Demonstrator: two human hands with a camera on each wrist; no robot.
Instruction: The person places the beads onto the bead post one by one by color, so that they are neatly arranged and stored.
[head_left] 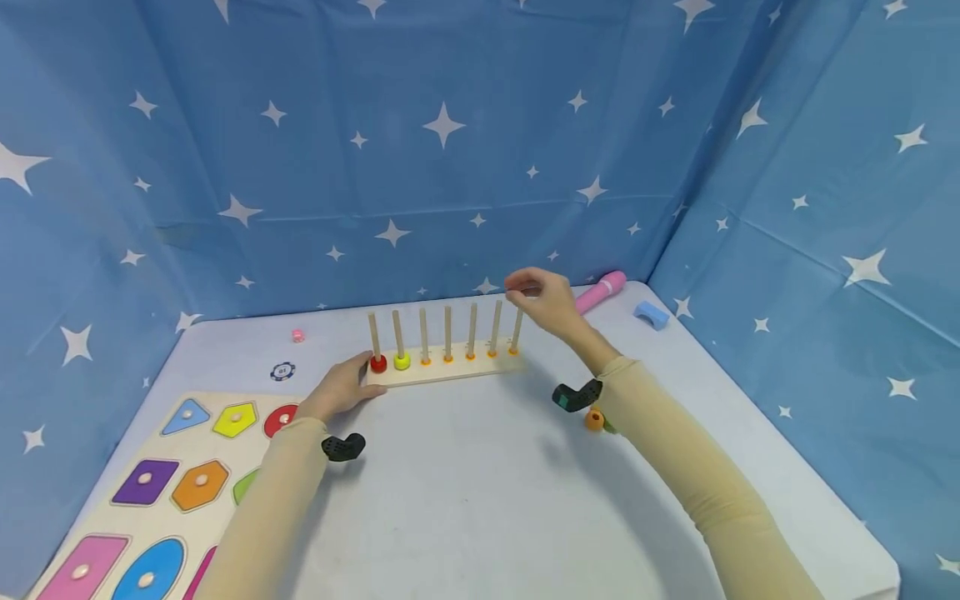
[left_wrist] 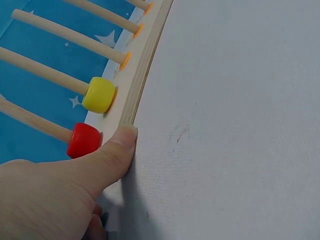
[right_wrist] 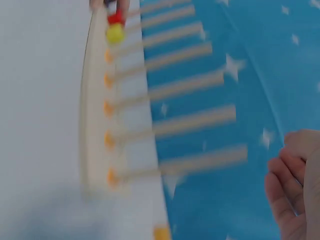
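A wooden peg board [head_left: 450, 368] with several upright pegs stands at the back of the table. A red bead [head_left: 378, 364] sits at the foot of its leftmost peg, a yellow bead [head_left: 402, 362] on the peg beside it. My left hand [head_left: 339, 388] grips the board's left end, the thumb [left_wrist: 112, 152] along the front edge in the left wrist view. Over the rightmost peg hovers my right hand [head_left: 546, 300], apart from it. Its fingers [right_wrist: 285, 187] are loosely bent in the right wrist view, and I see nothing held in them.
A shape puzzle board [head_left: 168, 446] with knobbed pieces lies at the left. Behind it are a numbered chip [head_left: 282, 372] and a small pink cube [head_left: 297, 336]. A pink microphone-shaped toy [head_left: 600, 292] and blue arch block [head_left: 651, 315] lie back right. An orange bead [head_left: 594, 419] is near the right forearm.
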